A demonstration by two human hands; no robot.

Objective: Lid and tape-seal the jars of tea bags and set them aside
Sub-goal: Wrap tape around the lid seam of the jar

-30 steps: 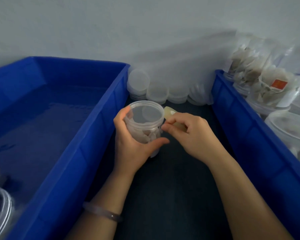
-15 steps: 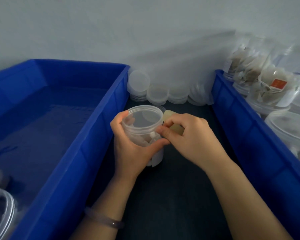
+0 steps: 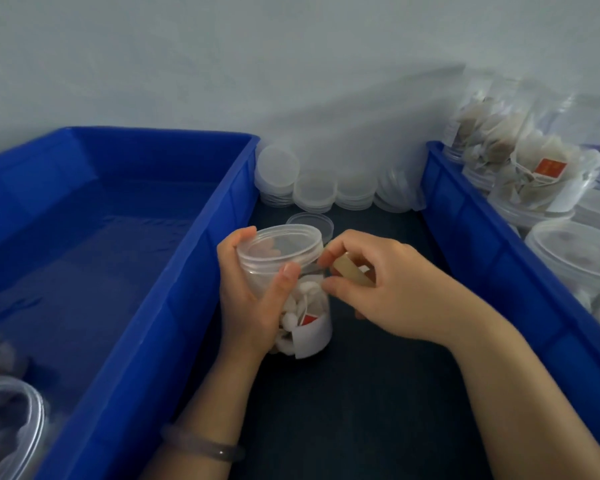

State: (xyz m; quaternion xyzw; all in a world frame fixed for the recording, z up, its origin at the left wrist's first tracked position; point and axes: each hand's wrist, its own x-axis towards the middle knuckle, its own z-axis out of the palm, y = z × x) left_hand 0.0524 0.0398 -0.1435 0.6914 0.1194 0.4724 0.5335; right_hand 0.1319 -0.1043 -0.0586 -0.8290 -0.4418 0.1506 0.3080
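Observation:
A clear plastic jar [image 3: 307, 313] full of tea bags stands on the dark table between two blue bins, with a translucent lid [image 3: 281, 249] on top. My left hand [image 3: 250, 296] grips the jar from the left, its thumb across the front just under the lid. My right hand [image 3: 388, 289] holds a small roll of tape [image 3: 352, 273] against the jar's right side at the lid's lower edge. A white label and a red tag show through the jar's lower wall.
A large blue bin [image 3: 174, 289] lies on the left, a jar rim at its near corner. Another blue bin [image 3: 492, 258] on the right holds several jars of tea bags [image 3: 537, 178]. Stacks of spare lids [image 3: 314, 192] line the wall behind; one loose lid [image 3: 317, 221] lies behind the jar.
The jar has come nearer and now stands more upright. My right hand has brought the tape roll down against the jar's right side below the lid.

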